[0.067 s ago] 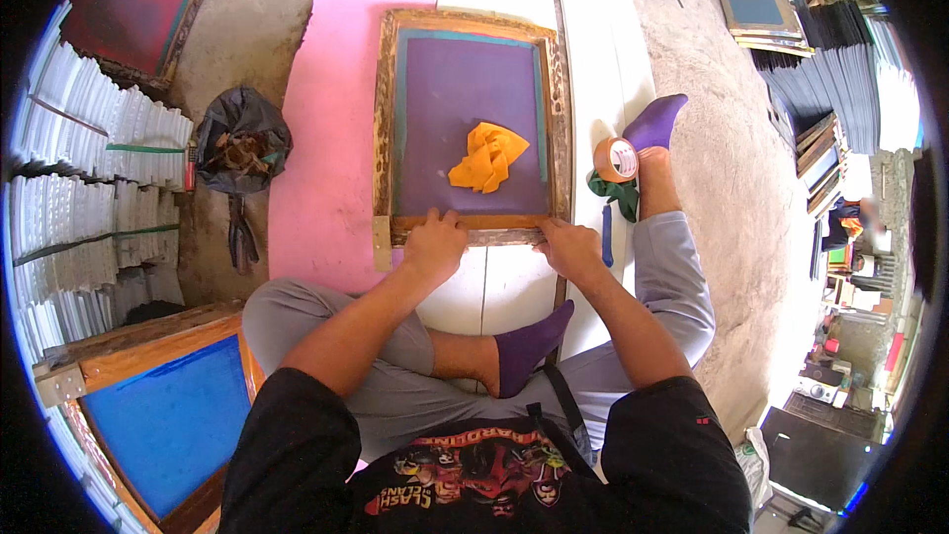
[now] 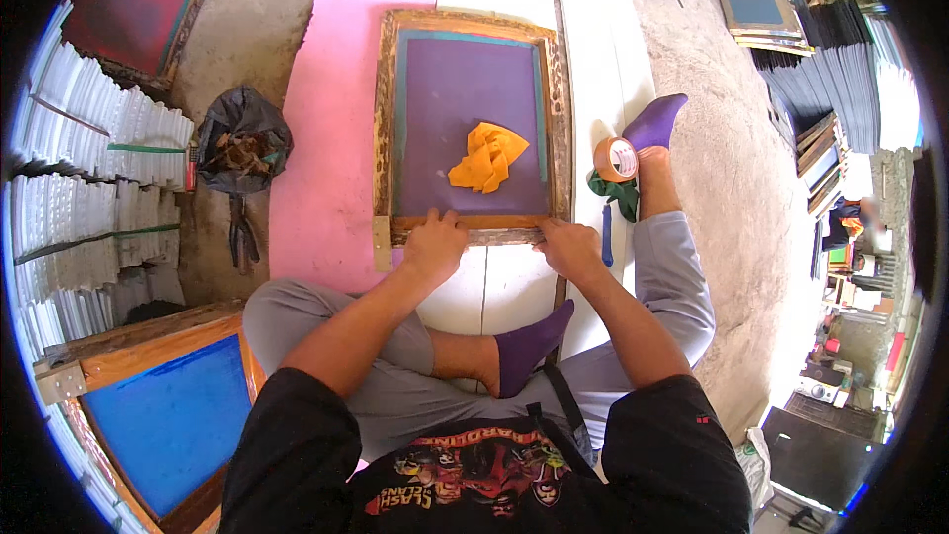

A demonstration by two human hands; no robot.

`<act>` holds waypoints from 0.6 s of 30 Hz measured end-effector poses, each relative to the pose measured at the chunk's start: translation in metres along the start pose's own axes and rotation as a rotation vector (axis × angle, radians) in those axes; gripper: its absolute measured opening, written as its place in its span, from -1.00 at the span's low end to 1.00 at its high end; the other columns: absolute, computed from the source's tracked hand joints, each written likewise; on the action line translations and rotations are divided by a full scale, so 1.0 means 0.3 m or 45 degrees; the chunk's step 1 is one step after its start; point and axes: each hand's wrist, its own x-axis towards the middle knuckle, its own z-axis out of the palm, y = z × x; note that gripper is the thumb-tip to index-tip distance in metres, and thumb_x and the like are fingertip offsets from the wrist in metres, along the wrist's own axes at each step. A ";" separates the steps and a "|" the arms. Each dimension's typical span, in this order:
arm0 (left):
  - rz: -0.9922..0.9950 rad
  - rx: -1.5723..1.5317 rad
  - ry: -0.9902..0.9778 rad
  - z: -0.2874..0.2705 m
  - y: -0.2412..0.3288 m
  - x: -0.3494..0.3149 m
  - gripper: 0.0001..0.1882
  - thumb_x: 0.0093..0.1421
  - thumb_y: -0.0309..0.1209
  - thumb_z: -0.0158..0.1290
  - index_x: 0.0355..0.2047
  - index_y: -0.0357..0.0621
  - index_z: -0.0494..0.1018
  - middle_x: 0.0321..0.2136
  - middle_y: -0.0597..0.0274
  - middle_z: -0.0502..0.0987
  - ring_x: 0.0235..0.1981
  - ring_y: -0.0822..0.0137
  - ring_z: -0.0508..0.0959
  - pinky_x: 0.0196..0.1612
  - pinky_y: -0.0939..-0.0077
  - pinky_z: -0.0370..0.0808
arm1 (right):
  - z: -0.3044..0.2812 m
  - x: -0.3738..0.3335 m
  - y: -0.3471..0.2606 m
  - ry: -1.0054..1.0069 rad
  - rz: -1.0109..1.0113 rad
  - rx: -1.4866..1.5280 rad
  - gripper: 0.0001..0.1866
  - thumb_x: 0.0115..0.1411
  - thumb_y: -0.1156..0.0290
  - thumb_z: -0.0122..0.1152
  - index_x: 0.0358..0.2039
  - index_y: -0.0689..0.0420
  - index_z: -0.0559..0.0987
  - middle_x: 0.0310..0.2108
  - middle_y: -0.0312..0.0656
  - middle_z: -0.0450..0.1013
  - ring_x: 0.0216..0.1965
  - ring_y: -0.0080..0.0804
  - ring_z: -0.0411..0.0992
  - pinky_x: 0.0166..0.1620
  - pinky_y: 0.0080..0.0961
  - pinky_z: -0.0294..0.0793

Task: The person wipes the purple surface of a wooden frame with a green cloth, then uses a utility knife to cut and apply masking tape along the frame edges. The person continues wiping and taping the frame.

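A wooden screen-printing frame with purple mesh lies flat on the boards in front of me. A crumpled yellow-orange cloth rests on the mesh, right of its middle. My left hand is closed over the frame's near bar, left of its centre. Near the bar's right corner, my right hand grips the same bar with its fingers curled. A roll of orange-brown tape stands to the right, beside my foot, with a green cloth and a slim blue tool just nearer.
Pink and white boards lie under the frame. On the left are a black plastic bag of scraps, stacked white sheets and a blue-meshed frame. More stacked sheets stand far right. My legs flank the near boards.
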 end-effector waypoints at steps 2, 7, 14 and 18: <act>0.007 0.013 0.020 0.003 -0.005 -0.004 -0.63 0.16 -0.27 0.25 -0.11 -0.29 0.59 -0.03 0.07 0.53 0.03 0.01 0.52 -0.14 0.17 0.68 | -0.015 0.011 -0.014 -0.039 0.005 -0.063 -0.67 0.16 0.26 0.32 -0.10 0.12 0.67 -0.12 -0.04 0.64 -0.13 -0.03 0.64 -0.08 -0.09 0.62; 0.029 0.062 0.013 0.006 -0.008 0.003 -0.60 0.16 -0.22 0.27 -0.13 -0.29 0.59 -0.06 0.07 0.55 0.02 0.00 0.53 -0.14 0.16 0.68 | -0.123 0.105 -0.040 -0.172 -0.112 -0.203 -0.80 0.06 0.45 0.21 -0.32 0.12 0.74 -0.25 0.04 0.65 -0.18 0.02 0.66 -0.12 -0.09 0.66; 0.017 0.014 0.020 0.035 -0.023 0.007 -0.55 0.18 -0.15 0.26 -0.10 -0.27 0.58 -0.05 -0.01 0.54 0.06 -0.08 0.52 -0.03 0.04 0.63 | -0.223 0.262 0.022 -0.184 -0.202 -0.085 -0.73 0.09 0.31 0.19 -0.29 0.16 0.74 -0.30 0.08 0.65 -0.18 0.03 0.65 -0.08 -0.06 0.64; 0.033 0.019 0.017 0.018 -0.012 0.009 -0.56 0.18 -0.15 0.26 -0.11 -0.29 0.58 -0.05 -0.01 0.54 0.05 -0.08 0.52 -0.03 0.04 0.63 | -0.147 0.282 0.009 -0.336 -0.258 -0.110 -0.72 0.13 0.32 0.22 -0.22 0.16 0.74 -0.21 0.06 0.66 -0.11 0.01 0.64 -0.02 -0.05 0.62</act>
